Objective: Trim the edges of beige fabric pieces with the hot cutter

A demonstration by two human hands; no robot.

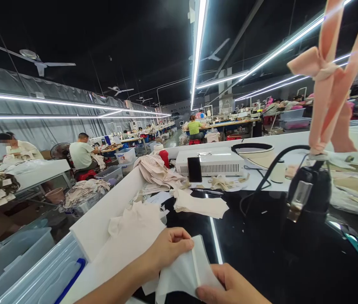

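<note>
While I look down past the bottom edge of the view, I hold one white fabric piece (187, 270) between both of my hands, low and centre, just above the glossy black table (261, 245). My left hand (166, 249) pinches its upper edge, thumb and fingers closed on the cloth. My right hand (229, 289) grips its lower right corner from below, thumb pressed on top; only part of this hand shows. A narrow folded strip runs down the middle of the piece. To the left of my hands, one larger cream fabric sheet (131, 236) lies against a white divider board (103, 211). Beyond it, one small stack of cut cream pieces (199, 204) rests on the black surface, and one heap of beige garments (155, 171) sits farther back. Behind the stack stands one white box-shaped machine (212, 162) with a dark phone-like object propped at its front. At right, one black device with a metal clip (307, 198) stands upright, a black cable looping from it, and one pink ribbon (330, 80) tied in a knot hangs above it. Two clear plastic bins (30, 270) sit at lower left. In the distance, several seated people work at rows of tables under long ceiling lights.
</note>
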